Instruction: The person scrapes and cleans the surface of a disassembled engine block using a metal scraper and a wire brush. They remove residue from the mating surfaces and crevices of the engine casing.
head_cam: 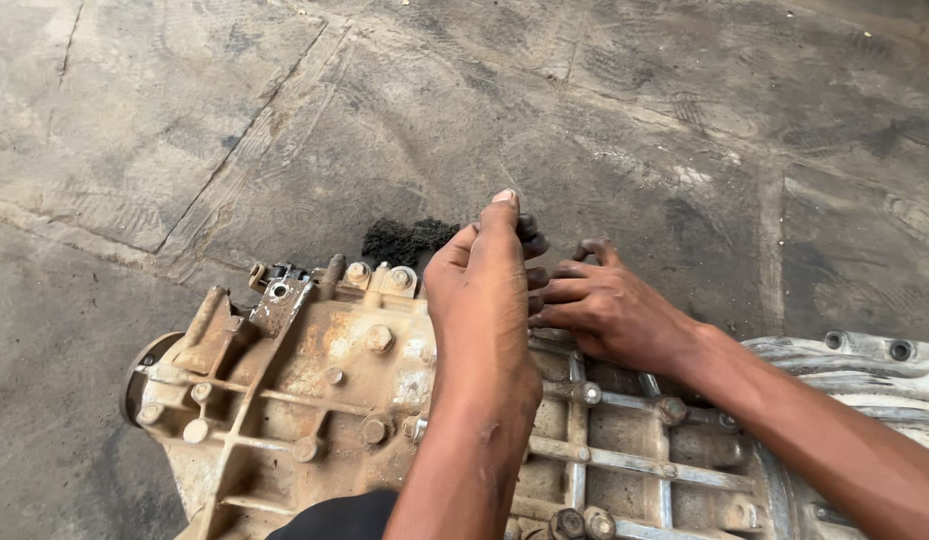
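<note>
Could not tell either grip: left hand (481, 300) and right hand (606, 308) met above greasy gearbox casing (314, 400), risking slipped, pinched fingers.

Soft even daylight, sharp, faint shadows

Two bare, sleeveless forearms in shot, grimy with dark grease. Left hand (481, 300) smeared at the fingertips, pale thumbnail showing at twelve o'clock. Right hand (609, 310) blackened along the fingers. No gloves, no rings, no watch.
</note>
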